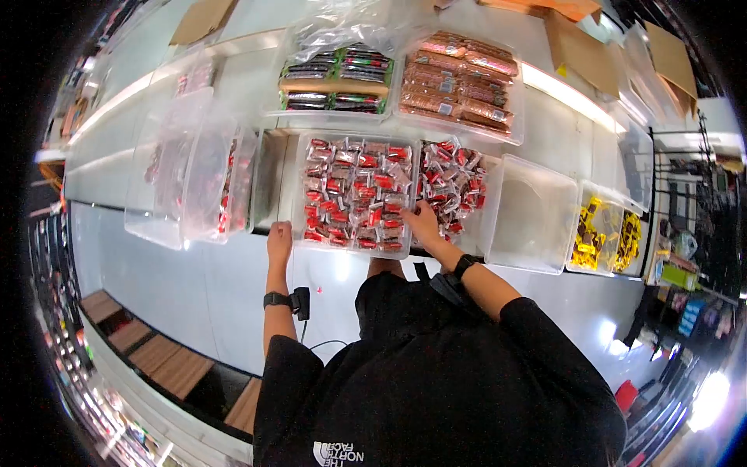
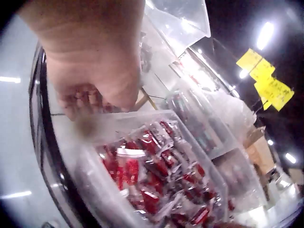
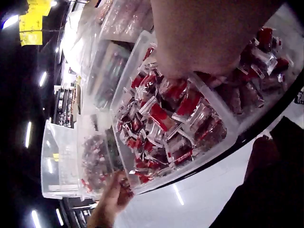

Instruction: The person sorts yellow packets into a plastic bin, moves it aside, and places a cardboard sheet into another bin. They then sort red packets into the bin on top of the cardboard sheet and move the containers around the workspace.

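Observation:
A clear plastic bin (image 1: 350, 251) full of small red packets (image 1: 350, 194) stands on the white shelf in front of me. My left hand (image 1: 278, 237) grips its front left corner, fingers curled over the rim (image 2: 90, 175); the right wrist view also shows this hand (image 3: 111, 199). My right hand (image 1: 420, 218) sits on the bin's right wall, fingers down among the packets (image 3: 161, 118) and fingertips hidden. Against that wall stands a second bin (image 1: 476, 233) of the same red packets.
To the right are an empty clear bin (image 1: 529, 210) and a bin of yellow packets (image 1: 603, 233). Stacked clear bins (image 1: 187, 179) stand at the left. Behind are trays of dark bars (image 1: 334, 78) and orange-brown packs (image 1: 459, 78), then cardboard (image 1: 583, 54).

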Motion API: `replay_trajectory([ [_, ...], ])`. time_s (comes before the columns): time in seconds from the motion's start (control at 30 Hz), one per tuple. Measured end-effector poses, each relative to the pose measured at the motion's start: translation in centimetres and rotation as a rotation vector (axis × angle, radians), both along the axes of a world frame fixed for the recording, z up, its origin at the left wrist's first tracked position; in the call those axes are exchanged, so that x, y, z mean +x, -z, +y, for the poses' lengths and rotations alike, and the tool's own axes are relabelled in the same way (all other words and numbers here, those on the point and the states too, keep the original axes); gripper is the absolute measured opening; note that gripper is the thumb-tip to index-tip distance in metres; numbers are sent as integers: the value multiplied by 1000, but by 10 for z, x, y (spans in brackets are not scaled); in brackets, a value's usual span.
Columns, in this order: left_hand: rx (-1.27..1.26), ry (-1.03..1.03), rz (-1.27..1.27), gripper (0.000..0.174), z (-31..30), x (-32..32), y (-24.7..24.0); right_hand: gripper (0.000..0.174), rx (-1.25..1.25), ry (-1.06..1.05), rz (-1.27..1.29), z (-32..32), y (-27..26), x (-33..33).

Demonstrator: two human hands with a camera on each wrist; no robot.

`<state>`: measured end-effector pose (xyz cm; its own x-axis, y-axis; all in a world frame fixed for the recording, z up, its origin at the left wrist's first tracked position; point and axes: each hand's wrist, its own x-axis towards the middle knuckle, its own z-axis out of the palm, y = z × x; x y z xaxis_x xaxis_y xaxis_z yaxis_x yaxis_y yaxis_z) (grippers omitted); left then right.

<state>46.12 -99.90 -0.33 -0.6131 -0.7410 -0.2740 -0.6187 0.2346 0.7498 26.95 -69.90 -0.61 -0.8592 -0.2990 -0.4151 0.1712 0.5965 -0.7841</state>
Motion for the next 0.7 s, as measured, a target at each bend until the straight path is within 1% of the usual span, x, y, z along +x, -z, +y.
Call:
replay_trajectory([
  [0.03,237,-25,104,35,-7,-8,14,36,-4,-26,-38,-2,1,-2],
  [0.07,241,-5,110,35,-11,-18,13,36,-12,-51,-75,-4,1,-5],
  [0.1,287,-65,49,34,-12,-27,15,38,49,-96,-54,-4,-2,-8],
  [0.13,333,-127,-18,33,-13,-34,16,38,50,-76,-51,-4,-5,-7],
  [0.2,291,-91,-11,33,-11,-38,13,36,-4,-172,139,-2,-10,-6],
  [0.23,171,-58,14,32,-8,-33,6,30,-24,-166,75,-5,-33,-7],
  [0.27,55,-29,33,32,-2,-23,-3,30,-19,-151,76,-6,-39,-4],
  [0.33,310,-169,16,30,4,5,-22,26,-197,-187,166,-9,-48,0],
  [0.4,384,-305,54,30,16,35,-40,24,-258,-247,169,-9,-73,9],
  [0.43,225,-254,65,30,26,47,-59,23,-242,-295,125,-6,-87,13],
  [0.47,69,-201,79,30,39,58,-75,23,-370,-227,88,-4,-118,19],
  [0.53,-515,35,8,30,30,100,-50,24,-387,-309,11,15,-112,22],
  [0.57,-206,-124,66,30,47,95,-73,24,-398,-323,13,27,-122,19],
  [0.6,103,-280,114,30,69,84,-111,24,-412,-341,12,39,-132,15],
  [0.63,104,-273,119,30,86,72,-133,23,-386,-355,58,52,-123,13],
  [0.67,65,-229,136,30,102,59,-152,23,-388,-350,64,64,-125,7],
  [0.7,24,-186,152,31,118,48,-161,23,-353,-312,70,81,-129,1],
])
